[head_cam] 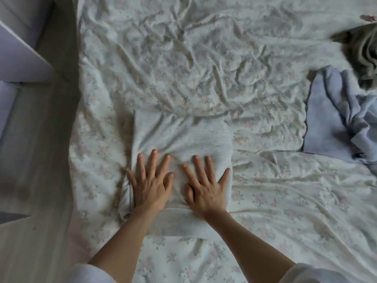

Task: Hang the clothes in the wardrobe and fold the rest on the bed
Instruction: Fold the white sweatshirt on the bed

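Bed: floral sheet, creased all over, fills nearly the whole view; its left edge runs down beside a strip of pale wood floor, with white furniture panels at the far left.
Unfolded clothes: blue sweatshirt, loose and crumpled, lies near the bed's right edge; just behind it at the right edge sits a grey-green garment, blurred, kind not clear. Both lie well apart from the hands.
Task's thing in hand: pale grey sweatshirt, already folded into a rough rectangle, lies near the bed's near-left corner, directly in front of the person.
Long axis: runs away from the person, ribbed hem nearest, far folded edge toward the middle of the bed.
Left hand: flat on the near-left part of the sweatshirt, fingers spread and straight, pressing down.
Right hand: flat on the near-right part, fingers spread, likewise pressing; little finger close to the garment's right edge.
Hands to each other: side by side, thumbs close, not overlapping.
Step judged: smoothing before a last fold; most likely the far half comes toward the hem, or the reverse.
Nearer hand for the next garment: right, since both loose pieces lie on that side.
Risk: sheet creases may drag under the fold.
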Available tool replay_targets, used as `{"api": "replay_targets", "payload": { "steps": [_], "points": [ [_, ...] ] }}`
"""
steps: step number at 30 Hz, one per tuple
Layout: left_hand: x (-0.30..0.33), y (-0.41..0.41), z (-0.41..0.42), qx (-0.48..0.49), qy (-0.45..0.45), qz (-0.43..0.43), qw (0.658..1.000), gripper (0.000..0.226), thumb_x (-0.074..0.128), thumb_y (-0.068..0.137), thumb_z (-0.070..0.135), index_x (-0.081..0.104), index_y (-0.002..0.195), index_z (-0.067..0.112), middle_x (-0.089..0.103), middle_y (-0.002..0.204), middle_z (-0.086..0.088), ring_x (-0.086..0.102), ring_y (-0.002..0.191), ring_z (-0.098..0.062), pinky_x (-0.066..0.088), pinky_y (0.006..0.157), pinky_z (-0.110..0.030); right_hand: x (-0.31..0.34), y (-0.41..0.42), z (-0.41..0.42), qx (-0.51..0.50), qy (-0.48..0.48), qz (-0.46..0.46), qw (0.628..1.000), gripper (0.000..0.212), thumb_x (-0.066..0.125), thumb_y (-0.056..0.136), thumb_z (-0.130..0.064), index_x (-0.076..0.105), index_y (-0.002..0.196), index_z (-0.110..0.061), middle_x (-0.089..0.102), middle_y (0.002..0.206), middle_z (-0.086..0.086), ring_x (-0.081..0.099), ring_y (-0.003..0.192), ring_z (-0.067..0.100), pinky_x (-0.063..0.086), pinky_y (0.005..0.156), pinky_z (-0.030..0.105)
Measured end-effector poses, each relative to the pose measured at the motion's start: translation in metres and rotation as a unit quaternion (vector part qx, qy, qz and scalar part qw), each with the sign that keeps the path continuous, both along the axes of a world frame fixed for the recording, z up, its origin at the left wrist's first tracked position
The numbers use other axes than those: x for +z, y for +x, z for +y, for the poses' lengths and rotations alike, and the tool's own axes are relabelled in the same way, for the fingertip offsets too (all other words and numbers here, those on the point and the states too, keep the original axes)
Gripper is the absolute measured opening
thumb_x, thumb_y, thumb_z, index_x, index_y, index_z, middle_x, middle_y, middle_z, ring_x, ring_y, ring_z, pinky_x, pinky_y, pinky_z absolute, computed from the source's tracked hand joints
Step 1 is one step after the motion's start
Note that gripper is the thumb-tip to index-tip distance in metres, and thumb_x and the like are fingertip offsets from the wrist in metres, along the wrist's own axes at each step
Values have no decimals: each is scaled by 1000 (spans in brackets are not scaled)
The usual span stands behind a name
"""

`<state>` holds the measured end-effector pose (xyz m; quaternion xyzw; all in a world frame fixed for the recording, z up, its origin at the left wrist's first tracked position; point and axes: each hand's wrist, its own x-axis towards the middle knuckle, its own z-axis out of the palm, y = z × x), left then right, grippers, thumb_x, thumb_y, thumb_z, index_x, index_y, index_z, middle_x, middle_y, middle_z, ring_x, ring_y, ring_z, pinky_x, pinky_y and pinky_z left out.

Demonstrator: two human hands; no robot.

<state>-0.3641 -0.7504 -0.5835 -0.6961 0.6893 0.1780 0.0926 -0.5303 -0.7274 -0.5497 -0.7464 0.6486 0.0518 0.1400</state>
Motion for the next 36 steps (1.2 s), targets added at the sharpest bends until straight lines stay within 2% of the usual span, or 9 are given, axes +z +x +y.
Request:
{"api": "replay_targets", "payload": {
  "steps": [4,8,11,18,23,27,32,34,36],
  "points": [
    [17,-9,-8,16,-58,23,998,58,15,93,53,-5,145,37,-18,155,5,-25,141,-28,-12,109,-64,4,-1,-8,-16,-32,-40,999,59,33,87,-42,29,145,-31,25,154,4,16,141,32,17,97,76],
    [40,-23,-61,-74,-161,45,983,56,24,92,45,13,146,35,10,158,1,-4,145,-33,-15,108,-60,9,-13,-69,-86,-43,-42,995,60,16,90,-48,3,148,-40,-7,158,-4,-17,143,26,-9,106,66],
    [30,-32,-101,-81,-96,14,992,54,20,94,51,11,147,44,1,159,7,-11,146,-26,-15,109,-60,2,-17,-109,-86,0,-19,996,57,9,89,-54,4,145,-43,-1,159,-4,-15,143,30,-4,105,68],
    [-15,3,-105,-23,-50,13,998,63,9,88,65,6,147,45,-2,159,5,-5,145,-26,16,112,-59,-24,-29,-114,-117,42,-19,992,59,8,88,-57,10,145,-43,-3,159,-5,-16,144,25,1,107,68],
    [-11,-2,-99,0,-29,0,1000,68,9,89,65,-7,149,37,-9,159,-3,-9,145,-29,4,114,-58,-14,-16,-66,-157,27,-43,986,60,10,91,-53,3,149,-39,-9,159,-4,-24,141,30,4,107,70],
    [4,-10,-97,-27,-10,-52,998,65,-2,86,63,-28,140,36,-24,155,-7,-22,142,-31,-14,109,-62,-2,9,-1,-151,16,-45,987,63,28,90,-51,21,149,-31,14,157,8,8,141,46,22,101,72],
    [23,-39,-115,-188,-19,-28,982,72,10,88,66,-9,149,33,-13,159,0,-17,144,-25,-19,105,-62,11,13,36,-117,50,-36,991,62,31,89,-57,32,145,-31,25,154,9,21,138,44,29,97,71],
    [26,-55,-134,-220,22,-17,975,80,7,81,74,-2,150,34,-7,159,6,-15,145,-21,-16,106,-62,13,9,40,-114,66,-72,989,61,33,89,-56,28,146,-34,17,156,7,13,140,42,26,101,70],
    [29,-70,-154,-224,68,-22,972,87,5,77,80,6,150,33,5,159,11,-7,146,-17,-14,107,-63,11,-3,39,-180,70,-140,971,68,32,88,-58,7,149,-39,-4,158,1,-6,144,34,15,110,65]
  ]
}}
